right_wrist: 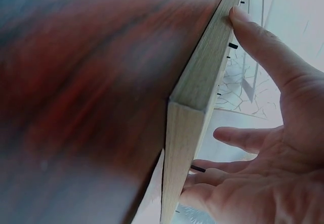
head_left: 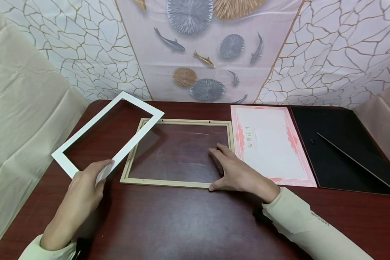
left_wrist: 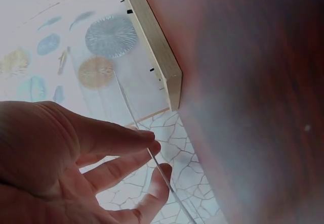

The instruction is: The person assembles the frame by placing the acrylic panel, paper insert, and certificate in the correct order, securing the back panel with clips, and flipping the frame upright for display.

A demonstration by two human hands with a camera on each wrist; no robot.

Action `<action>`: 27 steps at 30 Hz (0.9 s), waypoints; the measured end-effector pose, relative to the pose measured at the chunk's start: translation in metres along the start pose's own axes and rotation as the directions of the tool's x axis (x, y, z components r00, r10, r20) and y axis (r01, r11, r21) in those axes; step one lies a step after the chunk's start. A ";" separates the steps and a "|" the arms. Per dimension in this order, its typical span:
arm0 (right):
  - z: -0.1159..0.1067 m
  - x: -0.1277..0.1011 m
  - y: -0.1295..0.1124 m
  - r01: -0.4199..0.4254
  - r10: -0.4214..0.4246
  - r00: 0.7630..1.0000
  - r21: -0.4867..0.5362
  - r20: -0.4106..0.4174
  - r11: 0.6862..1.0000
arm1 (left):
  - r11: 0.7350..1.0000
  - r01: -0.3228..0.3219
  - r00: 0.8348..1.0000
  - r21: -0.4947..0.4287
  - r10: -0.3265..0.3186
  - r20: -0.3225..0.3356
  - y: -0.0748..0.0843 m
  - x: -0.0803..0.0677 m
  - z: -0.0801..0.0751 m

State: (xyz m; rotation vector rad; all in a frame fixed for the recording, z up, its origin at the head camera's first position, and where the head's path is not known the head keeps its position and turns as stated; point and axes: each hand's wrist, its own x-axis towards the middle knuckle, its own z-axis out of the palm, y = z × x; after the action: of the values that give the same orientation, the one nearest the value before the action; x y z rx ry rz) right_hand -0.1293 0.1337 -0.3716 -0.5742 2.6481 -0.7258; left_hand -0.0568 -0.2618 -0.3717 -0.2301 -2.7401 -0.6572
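Observation:
My left hand [head_left: 101, 174] pinches the near corner of a white mat board [head_left: 89, 126] and holds it tilted up over the table's left side, its far corner overlapping a light wooden picture frame [head_left: 169, 182]. In the left wrist view, thumb and fingers [left_wrist: 147, 143] clamp the mat's thin edge [left_wrist: 129, 107], with the frame's corner [left_wrist: 162, 57] beyond. The frame lies flat with a clear pane in it. My right hand [head_left: 227, 169] rests open on its near right corner, fingers on the pane. In the right wrist view the thumb [right_wrist: 253, 32] presses the frame's outer side [right_wrist: 202, 92].
A pink-bordered certificate [head_left: 269, 144] lies right of the frame. Beyond it lies a black backing board [head_left: 338, 144] with a thin panel [head_left: 360, 162] on top. The dark red table [head_left: 182, 224] is ringed by cloth-draped sides and a patterned backdrop.

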 end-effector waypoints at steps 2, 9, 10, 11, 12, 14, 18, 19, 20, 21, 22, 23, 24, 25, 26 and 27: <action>0.000 0.000 0.000 0.001 -0.001 1.000 0.001 0.001 1.000 | 1.000 -0.023 1.000 0.007 0.023 -0.011 0.002 -0.003 -0.001; 0.001 -0.002 0.001 0.008 -0.008 1.000 -0.002 -0.012 1.000 | 0.996 -0.089 0.996 -0.006 0.089 -0.004 0.013 -0.006 -0.005; 0.001 -0.002 0.001 0.012 -0.012 1.000 -0.004 -0.017 1.000 | 0.995 -0.096 0.995 -0.007 0.096 -0.004 0.015 -0.007 -0.005; 0.000 -0.003 0.001 0.015 -0.015 1.000 -0.005 -0.022 1.000 | 0.995 -0.101 0.995 -0.007 0.101 -0.001 0.016 -0.007 -0.005; 0.000 -0.004 0.001 0.018 -0.019 0.999 -0.009 -0.029 1.000 | 0.994 -0.106 0.994 -0.005 0.106 -0.002 0.017 -0.008 -0.005; -0.001 -0.006 0.001 0.027 -0.028 0.999 -0.015 -0.043 1.000 | 0.993 -0.117 0.993 -0.004 0.117 -0.006 0.019 -0.009 -0.004; -0.004 -0.012 0.006 0.027 -0.028 0.998 -0.015 -0.059 1.000 | 0.985 -0.173 0.985 0.020 0.173 -0.020 0.020 -0.008 0.001; -0.006 -0.014 0.007 0.021 -0.021 0.998 -0.010 -0.060 1.000 | 0.981 -0.190 0.981 0.025 0.191 -0.022 0.020 -0.008 0.002; -0.007 -0.016 0.009 0.015 -0.015 0.998 -0.002 -0.060 1.000 | 0.978 -0.207 0.978 0.033 0.208 -0.022 0.020 -0.007 0.004; -0.008 -0.017 0.010 0.007 -0.006 0.998 0.004 -0.060 1.000 | 0.974 -0.223 0.974 0.038 0.224 -0.023 0.020 -0.006 0.005; -0.008 -0.018 0.011 -0.001 0.001 0.998 0.010 -0.058 1.000 | 0.971 -0.237 0.971 0.039 0.237 -0.021 0.020 -0.005 0.007; -0.009 -0.019 0.013 -0.007 0.009 0.998 0.020 -0.056 1.000 | 0.967 -0.252 0.967 0.039 0.252 -0.018 0.020 -0.004 0.009; -0.009 -0.020 0.013 -0.013 0.014 0.998 0.028 -0.054 1.000 | 0.964 -0.262 0.965 0.041 0.262 -0.012 0.019 -0.003 0.010; -0.010 -0.020 0.014 -0.014 0.016 0.999 0.035 -0.051 0.999 | 0.963 -0.268 0.963 0.040 0.268 -0.006 0.019 -0.002 0.012; -0.010 -0.020 0.014 -0.013 0.015 0.999 0.039 -0.049 0.999 | 0.959 -0.279 0.960 0.042 0.279 -0.001 0.019 -0.002 0.013; -0.010 -0.020 0.015 -0.012 0.014 0.999 0.042 -0.048 0.999 | 0.955 -0.294 0.956 0.042 0.294 0.004 0.019 -0.002 0.014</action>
State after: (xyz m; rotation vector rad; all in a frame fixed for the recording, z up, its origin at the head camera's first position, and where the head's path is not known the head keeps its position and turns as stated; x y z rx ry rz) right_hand -0.1206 0.1582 -0.3677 -0.5344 2.6715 -0.7982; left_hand -0.0546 -0.2390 -0.3762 -0.6125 -2.6374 -0.5153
